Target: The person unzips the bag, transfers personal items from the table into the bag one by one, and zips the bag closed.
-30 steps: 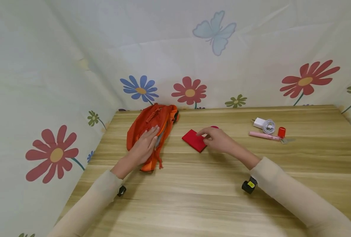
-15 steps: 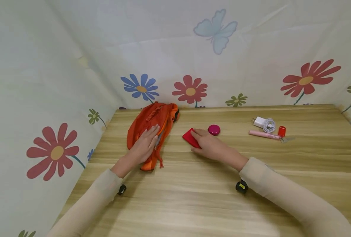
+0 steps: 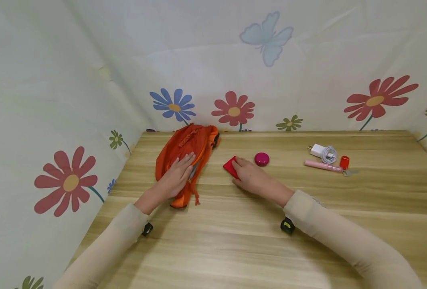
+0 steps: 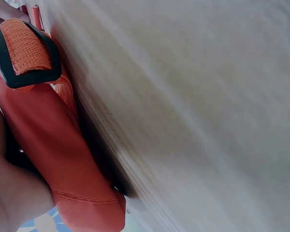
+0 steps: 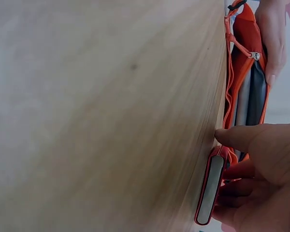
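Note:
An orange bag (image 3: 184, 146) lies at the table's back left, its zipped mouth parted to a grey lining (image 5: 246, 99). My left hand (image 3: 177, 174) rests on top of it, fingers stretched out. The left wrist view has the bag's red-orange end (image 4: 63, 159) and a strap with a black buckle (image 4: 53, 60). To the right of the bag, my right hand (image 3: 251, 175) holds a small red notebook (image 3: 230, 166) lying on the table, with the thumb at one end and fingers over its cover. Its pale page edge (image 5: 210, 188) faces the right wrist camera.
A round magenta case (image 3: 262, 159) sits just behind my right hand. Farther right are a white charger (image 3: 318, 150) with a coiled cable (image 3: 329, 155), a pink pen-like tube (image 3: 321, 165) and a small red object (image 3: 345, 162) with a metal piece. Flower-printed curtain surrounds the table.
My right hand has moved left and forward onto the red notebook and taken hold of it, uncovering the magenta case. The left hand stays on the bag.

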`<action>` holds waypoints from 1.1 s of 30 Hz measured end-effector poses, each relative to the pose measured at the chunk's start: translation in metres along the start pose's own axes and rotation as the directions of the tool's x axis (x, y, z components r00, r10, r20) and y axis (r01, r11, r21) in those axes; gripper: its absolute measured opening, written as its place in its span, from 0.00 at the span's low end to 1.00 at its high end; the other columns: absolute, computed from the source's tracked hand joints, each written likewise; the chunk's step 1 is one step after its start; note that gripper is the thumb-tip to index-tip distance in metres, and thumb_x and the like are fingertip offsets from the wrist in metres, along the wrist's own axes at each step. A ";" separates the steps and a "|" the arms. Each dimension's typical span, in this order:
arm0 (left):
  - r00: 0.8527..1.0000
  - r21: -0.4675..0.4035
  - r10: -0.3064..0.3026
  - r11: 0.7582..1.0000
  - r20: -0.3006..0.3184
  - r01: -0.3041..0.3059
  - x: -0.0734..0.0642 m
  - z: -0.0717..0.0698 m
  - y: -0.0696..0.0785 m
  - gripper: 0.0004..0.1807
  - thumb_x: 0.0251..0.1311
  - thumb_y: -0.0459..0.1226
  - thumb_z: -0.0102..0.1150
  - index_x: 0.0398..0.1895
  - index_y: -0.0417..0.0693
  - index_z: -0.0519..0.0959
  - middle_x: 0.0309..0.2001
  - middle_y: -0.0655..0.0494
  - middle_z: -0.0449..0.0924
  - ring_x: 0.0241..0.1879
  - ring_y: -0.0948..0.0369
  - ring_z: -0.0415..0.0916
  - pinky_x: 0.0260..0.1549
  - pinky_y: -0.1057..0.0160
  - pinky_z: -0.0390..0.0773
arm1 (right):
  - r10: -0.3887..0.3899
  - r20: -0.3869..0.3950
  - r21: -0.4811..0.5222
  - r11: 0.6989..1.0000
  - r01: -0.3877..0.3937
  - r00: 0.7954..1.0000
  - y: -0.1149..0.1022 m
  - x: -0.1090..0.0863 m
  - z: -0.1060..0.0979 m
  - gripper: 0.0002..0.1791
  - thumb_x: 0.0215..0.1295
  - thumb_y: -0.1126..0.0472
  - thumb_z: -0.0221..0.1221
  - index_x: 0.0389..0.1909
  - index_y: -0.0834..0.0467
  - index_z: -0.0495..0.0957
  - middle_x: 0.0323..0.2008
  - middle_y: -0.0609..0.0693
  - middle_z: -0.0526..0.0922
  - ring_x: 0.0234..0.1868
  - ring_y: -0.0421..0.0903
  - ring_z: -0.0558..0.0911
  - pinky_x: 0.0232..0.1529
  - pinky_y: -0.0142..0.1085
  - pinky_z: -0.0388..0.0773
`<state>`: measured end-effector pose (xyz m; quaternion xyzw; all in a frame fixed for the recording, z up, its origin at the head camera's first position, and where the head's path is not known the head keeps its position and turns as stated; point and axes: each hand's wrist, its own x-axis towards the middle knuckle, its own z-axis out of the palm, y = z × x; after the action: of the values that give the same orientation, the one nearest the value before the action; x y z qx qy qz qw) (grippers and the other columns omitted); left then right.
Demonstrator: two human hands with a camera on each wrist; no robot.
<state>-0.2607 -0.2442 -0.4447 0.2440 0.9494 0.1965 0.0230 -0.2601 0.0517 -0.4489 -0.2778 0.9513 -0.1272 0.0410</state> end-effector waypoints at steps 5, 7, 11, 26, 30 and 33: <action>1.000 -0.004 -0.003 1.000 0.007 0.003 0.001 0.002 -0.001 0.29 0.83 0.44 0.31 0.80 0.41 0.54 0.81 0.49 0.48 0.80 0.50 0.43 0.77 0.43 0.39 | -0.036 0.023 -0.067 0.997 0.037 0.999 0.000 -0.002 -0.001 0.37 0.73 0.53 0.61 0.73 0.70 0.63 0.74 0.67 0.62 0.75 0.62 0.64 0.70 0.50 0.67; 1.000 -0.005 -0.010 1.000 0.013 0.010 0.000 0.004 -0.001 0.29 0.83 0.44 0.32 0.80 0.42 0.54 0.81 0.49 0.48 0.80 0.51 0.43 0.77 0.43 0.39 | -0.055 0.030 -0.095 0.994 0.058 0.998 -0.001 -0.003 -0.001 0.36 0.74 0.53 0.61 0.72 0.71 0.64 0.74 0.69 0.62 0.74 0.63 0.64 0.70 0.51 0.67; 1.000 0.001 -0.011 1.000 0.013 0.011 -0.001 0.006 -0.001 0.28 0.83 0.44 0.32 0.80 0.42 0.54 0.81 0.49 0.48 0.81 0.51 0.42 0.77 0.43 0.39 | -0.081 0.047 -0.151 0.985 0.087 0.996 -0.003 -0.001 -0.002 0.34 0.75 0.55 0.59 0.71 0.74 0.65 0.72 0.72 0.63 0.73 0.65 0.66 0.71 0.52 0.66; 1.000 0.038 0.006 0.999 0.028 -0.007 0.001 0.003 0.003 0.30 0.83 0.47 0.34 0.80 0.43 0.53 0.81 0.49 0.47 0.81 0.50 0.41 0.77 0.44 0.38 | -0.114 0.097 -0.422 0.895 0.144 0.989 -0.007 0.006 0.000 0.25 0.79 0.68 0.47 0.71 0.74 0.63 0.68 0.74 0.67 0.67 0.69 0.72 0.60 0.58 0.77; 0.999 0.060 0.002 0.998 0.042 -0.004 0.000 0.001 0.004 0.32 0.82 0.46 0.37 0.81 0.41 0.51 0.82 0.48 0.45 0.81 0.49 0.40 0.77 0.44 0.38 | -0.109 0.085 -0.382 0.914 0.133 0.990 -0.004 0.004 -0.003 0.26 0.78 0.69 0.50 0.73 0.72 0.61 0.69 0.72 0.67 0.68 0.68 0.71 0.62 0.60 0.74; 0.999 0.075 0.003 0.997 0.054 -0.007 0.000 0.001 0.004 0.33 0.82 0.47 0.38 0.81 0.40 0.50 0.82 0.47 0.44 0.81 0.48 0.40 0.77 0.43 0.37 | -0.118 -0.012 -0.305 0.946 0.109 0.993 0.001 0.003 -0.006 0.23 0.77 0.70 0.51 0.70 0.69 0.65 0.65 0.67 0.74 0.64 0.63 0.77 0.58 0.57 0.78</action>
<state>-0.2584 -0.2407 -0.4441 0.2521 0.9545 0.1543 0.0389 -0.2642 0.0520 -0.4438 -0.3332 0.9424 0.0143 -0.0242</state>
